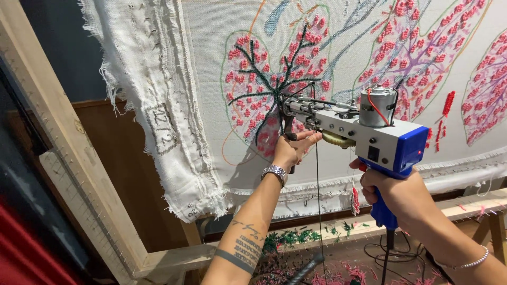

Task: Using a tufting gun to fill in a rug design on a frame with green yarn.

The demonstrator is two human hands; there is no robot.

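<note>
A grey and blue tufting gun point(364, 132) is pressed nose-first against a white backing cloth point(211, 95) stretched on a wooden frame. My right hand point(388, 190) grips its blue rear handle. My left hand point(293, 148), with a metal watch on the wrist, grips the black front handle under the needle. The needle end point(285, 105) touches a leaf motif point(269, 74) tufted in pink patches with dark green veins. A thin dark yarn point(318, 200) hangs down from the gun.
More pink and purple leaf motifs point(422, 47) fill the cloth to the right. The wooden frame's left post point(63, 142) and bottom rail point(174, 258) carry rows of small nails. Green and pink yarn scraps point(296, 237) litter the rail, with black cables point(391, 253) below.
</note>
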